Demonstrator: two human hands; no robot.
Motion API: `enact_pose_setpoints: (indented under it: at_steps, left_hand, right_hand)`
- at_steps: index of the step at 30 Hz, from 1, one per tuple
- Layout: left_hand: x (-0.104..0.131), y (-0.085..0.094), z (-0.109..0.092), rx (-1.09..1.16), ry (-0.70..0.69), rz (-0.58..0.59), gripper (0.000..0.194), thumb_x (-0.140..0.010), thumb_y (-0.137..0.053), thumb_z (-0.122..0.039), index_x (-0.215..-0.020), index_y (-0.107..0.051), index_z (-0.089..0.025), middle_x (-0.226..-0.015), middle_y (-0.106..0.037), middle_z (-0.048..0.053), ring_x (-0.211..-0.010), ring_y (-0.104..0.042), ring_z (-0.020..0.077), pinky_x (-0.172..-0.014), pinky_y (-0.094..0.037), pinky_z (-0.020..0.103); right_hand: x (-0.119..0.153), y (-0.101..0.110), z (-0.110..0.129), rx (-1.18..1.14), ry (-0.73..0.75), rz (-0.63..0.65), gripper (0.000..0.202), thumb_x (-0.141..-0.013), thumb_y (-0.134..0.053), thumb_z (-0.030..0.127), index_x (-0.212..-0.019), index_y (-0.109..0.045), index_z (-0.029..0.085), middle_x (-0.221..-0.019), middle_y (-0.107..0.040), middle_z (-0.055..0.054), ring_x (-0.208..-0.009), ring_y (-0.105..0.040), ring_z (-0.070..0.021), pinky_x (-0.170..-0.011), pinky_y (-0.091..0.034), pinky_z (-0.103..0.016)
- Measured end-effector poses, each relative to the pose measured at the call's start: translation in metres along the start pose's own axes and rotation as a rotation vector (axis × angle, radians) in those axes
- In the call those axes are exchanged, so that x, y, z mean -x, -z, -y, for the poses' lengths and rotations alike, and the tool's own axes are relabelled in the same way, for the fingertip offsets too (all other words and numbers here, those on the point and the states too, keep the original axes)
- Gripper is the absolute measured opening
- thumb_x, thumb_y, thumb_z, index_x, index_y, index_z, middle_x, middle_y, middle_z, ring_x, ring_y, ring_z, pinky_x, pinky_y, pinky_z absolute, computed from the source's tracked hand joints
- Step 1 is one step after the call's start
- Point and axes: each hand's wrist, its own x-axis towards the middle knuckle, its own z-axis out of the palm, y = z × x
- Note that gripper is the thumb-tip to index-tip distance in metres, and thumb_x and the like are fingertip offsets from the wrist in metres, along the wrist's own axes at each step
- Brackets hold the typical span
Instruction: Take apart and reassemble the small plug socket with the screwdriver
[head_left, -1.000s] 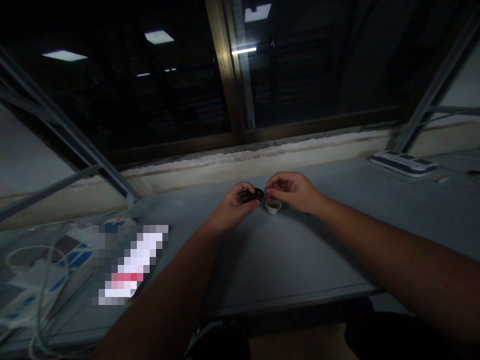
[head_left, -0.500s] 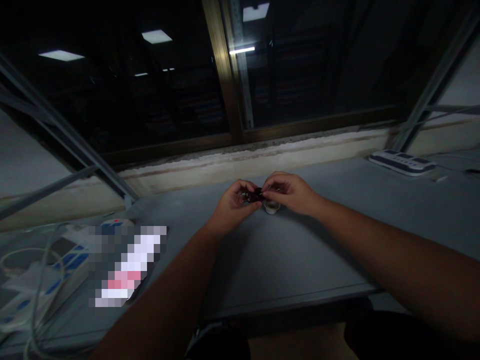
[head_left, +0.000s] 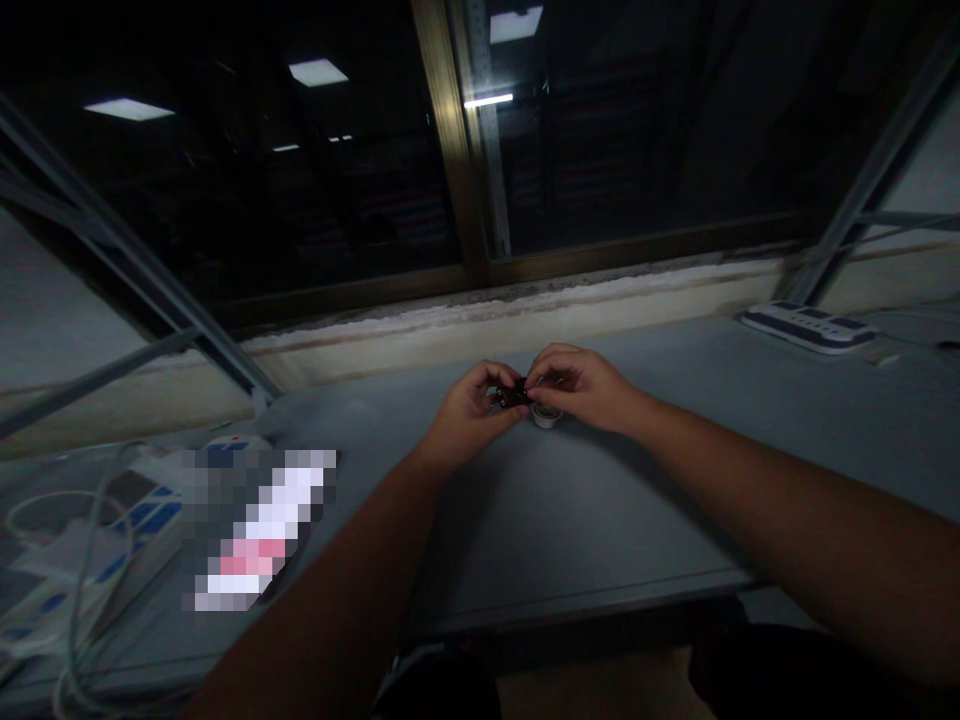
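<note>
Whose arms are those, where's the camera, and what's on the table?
No robot here! These are a person's bare left hand and right hand, seen by a camera worn on that person's head, looking forward and down. The left hand holds a small, dark object; the right hand's fingers meet its edge. It's too dim to tell what it's made of. Just below sits a small, round, whitish container on the flat grey table. At the far right lies a long white-and-dark power strip. On the left are a white-and-blue power strip, pale looping cables and something long, hidden by blurry squares.
</note>
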Motion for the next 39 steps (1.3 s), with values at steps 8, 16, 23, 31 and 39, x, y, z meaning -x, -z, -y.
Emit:
enact_pose_setpoints:
  at_steps: [8, 16, 23, 31, 39]
  left_hand:
    - [0.000, 0.002, 0.006, -0.016, 0.049, 0.003, 0.038, -0.064, -0.093, -0.013, -0.086, -0.062, -0.018, -0.104, -0.066, 0.005, -0.102, -0.064, 0.0182, -0.092, -0.050, 0.032]
    - [0.001, 0.004, 0.004, -0.053, 0.121, -0.020, 0.041, -0.065, -0.092, -0.014, -0.084, -0.056, -0.019, -0.105, -0.070, 0.006, -0.103, -0.066, 0.0198, -0.088, -0.051, 0.031]
    - [0.000, 0.006, 0.001, -0.060, 0.171, -0.066, 0.042, -0.062, -0.092, -0.012, -0.089, -0.061, -0.018, -0.098, -0.073, 0.004, -0.093, -0.068, 0.0168, -0.089, -0.049, 0.029]
    - [-0.001, 0.009, 0.003, -0.064, 0.193, -0.122, 0.037, -0.066, -0.089, -0.010, -0.100, -0.073, -0.016, -0.094, -0.076, 0.005, -0.086, -0.069, 0.0160, -0.086, -0.049, 0.027]
    - [-0.001, 0.007, 0.007, -0.022, 0.159, -0.104, 0.038, -0.067, -0.091, -0.018, -0.102, -0.076, -0.016, -0.100, -0.077, 0.007, -0.092, -0.071, 0.0183, -0.091, -0.052, 0.033]
  right_hand:
    - [-0.001, 0.000, -0.006, -0.013, -0.105, 0.066, 0.025, -0.080, -0.077, 0.037, -0.092, -0.073, 0.016, -0.085, -0.071, -0.005, -0.066, -0.064, -0.0123, -0.060, -0.051, -0.025]
    - [-0.002, 0.012, -0.008, 0.188, -0.081, 0.083, 0.026, -0.086, -0.065, 0.034, -0.105, -0.070, 0.016, -0.086, -0.073, -0.006, -0.076, -0.067, -0.0175, -0.069, -0.052, -0.030]
    - [0.001, 0.022, -0.003, 0.396, 0.033, 0.273, 0.020, -0.070, -0.082, 0.023, -0.089, -0.078, 0.022, -0.090, -0.075, -0.004, -0.091, -0.066, -0.0219, -0.091, -0.046, -0.037]
    - [-0.005, 0.028, -0.010, 0.155, -0.099, 0.084, 0.027, -0.076, -0.081, 0.041, -0.082, -0.071, 0.017, -0.082, -0.072, -0.003, -0.072, -0.063, -0.0143, -0.067, -0.048, -0.027]
    - [-0.006, 0.019, -0.009, -0.230, -0.242, -0.058, 0.042, -0.072, -0.086, 0.046, -0.096, -0.066, 0.018, -0.092, -0.072, -0.003, -0.075, -0.070, -0.0138, -0.066, -0.062, -0.028]
